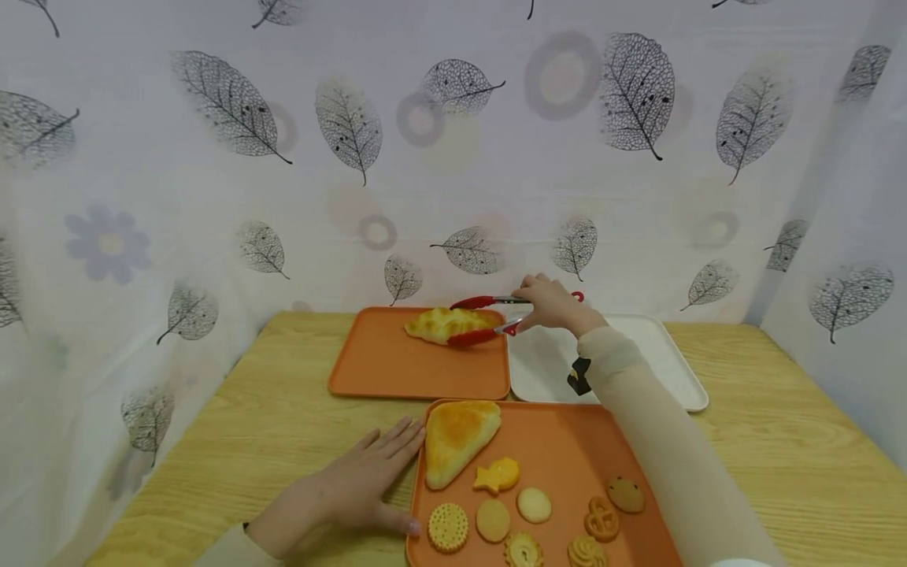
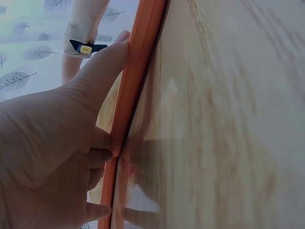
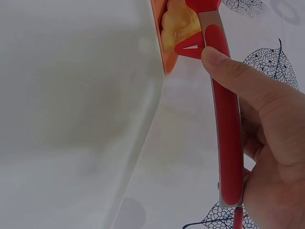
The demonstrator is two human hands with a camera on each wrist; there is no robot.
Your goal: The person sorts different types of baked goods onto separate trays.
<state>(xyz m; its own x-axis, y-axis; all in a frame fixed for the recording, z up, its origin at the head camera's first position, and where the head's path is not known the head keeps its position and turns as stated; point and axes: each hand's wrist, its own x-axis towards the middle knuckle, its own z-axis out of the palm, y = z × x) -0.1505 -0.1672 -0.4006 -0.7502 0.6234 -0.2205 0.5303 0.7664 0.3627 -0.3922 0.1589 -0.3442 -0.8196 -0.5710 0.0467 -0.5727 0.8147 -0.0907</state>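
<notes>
My right hand (image 1: 556, 305) grips a pair of red-and-silver tongs (image 3: 226, 133), thumb pressed along one arm. The red tips of the tongs straddle a golden, bumpy bread (image 1: 442, 324) on the far orange tray (image 1: 418, 382). In the right wrist view that bread (image 3: 177, 24) shows just past the tray's rim. My left hand (image 1: 357, 482) lies with fingers extended at the left edge of the near orange tray (image 1: 567, 429). Its thumb and fingertips touch the tray's rim (image 2: 138, 67) in the left wrist view.
On the near tray lie a triangular bread (image 1: 459, 441), a fish-shaped biscuit (image 1: 497, 476) and several cookies, among them a pretzel-shaped one (image 1: 601, 520). A white tray (image 1: 659, 354) stands behind it, beside the far orange tray. A leaf-printed curtain (image 1: 453, 189) hangs behind the wooden table (image 1: 283, 409).
</notes>
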